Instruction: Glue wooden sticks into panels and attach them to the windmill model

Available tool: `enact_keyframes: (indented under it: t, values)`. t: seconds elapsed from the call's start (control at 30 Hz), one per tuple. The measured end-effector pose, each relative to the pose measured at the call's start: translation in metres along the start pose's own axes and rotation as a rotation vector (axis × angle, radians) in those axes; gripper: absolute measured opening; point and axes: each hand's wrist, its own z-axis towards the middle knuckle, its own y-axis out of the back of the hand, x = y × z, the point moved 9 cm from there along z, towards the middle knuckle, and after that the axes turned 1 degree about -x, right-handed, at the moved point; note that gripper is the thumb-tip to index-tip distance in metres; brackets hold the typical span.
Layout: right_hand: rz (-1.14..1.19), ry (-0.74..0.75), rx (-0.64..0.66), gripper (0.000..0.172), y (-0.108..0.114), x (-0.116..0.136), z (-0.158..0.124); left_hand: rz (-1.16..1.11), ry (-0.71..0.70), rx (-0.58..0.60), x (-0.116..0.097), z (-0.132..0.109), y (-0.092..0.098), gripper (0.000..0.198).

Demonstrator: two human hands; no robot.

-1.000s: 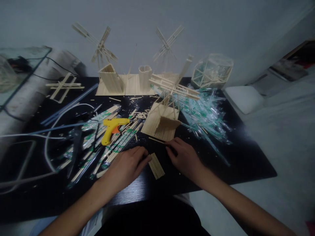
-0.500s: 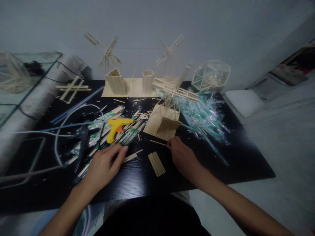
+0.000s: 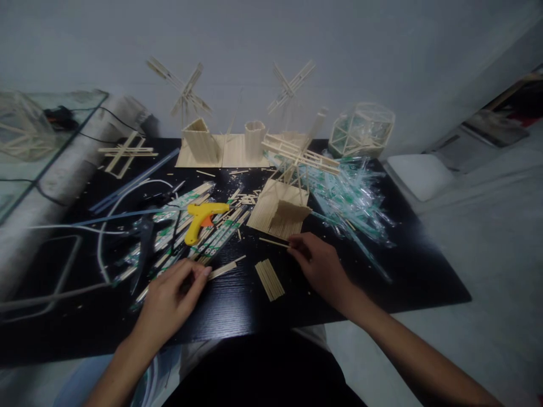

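Observation:
My right hand pinches the near end of a thin wooden stick just above the black table. My left hand is closed, thumb against fingertips, at the end of a short strip of wooden sticks. Between the hands lies a flat panel of joined sticks. Beyond my right hand stands a stick windmill model on a square stick base, with a bent stick wall at its front. A yellow glue gun lies on packaged sticks ahead of my left hand.
Clear plastic wrappers are heaped at the right. More stick models, including a hollow tower, stand along the wall. A white cable loops across the left side. A white stool stands off the table's right edge.
My left hand has drawn back toward me and down to the end of the stick strip. My right hand keeps its pinch on the stick, its fingers slightly shifted.

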Motion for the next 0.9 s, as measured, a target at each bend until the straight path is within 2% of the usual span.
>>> enact_keyframes:
  t: [0.3, 0.47, 0.53, 0.67, 0.9]
  values:
    - [0.159, -0.046, -0.053, 0.012, 0.006, 0.005, -0.003, 0.011, -0.060, -0.013, -0.010, 0.010, -0.006, 0.020]
    - [0.182, -0.087, -0.041, 0.009, 0.003, -0.002, -0.004, 0.226, 0.008, -0.019, -0.002, 0.026, -0.008, 0.028]
    - [0.179, -0.100, -0.036, 0.007, 0.002, -0.004, -0.004, 0.350, 0.034, 0.014, -0.001, 0.032, -0.011, 0.031]
    - [0.171, -0.098, -0.041, 0.006, 0.003, -0.007, -0.002, 0.558, 0.074, 0.163, -0.005, 0.042, -0.024, 0.035]
    - [0.179, -0.107, -0.025, 0.009, 0.003, -0.012, -0.002, 0.606, 0.136, 0.232, -0.003, 0.047, -0.029, 0.028]
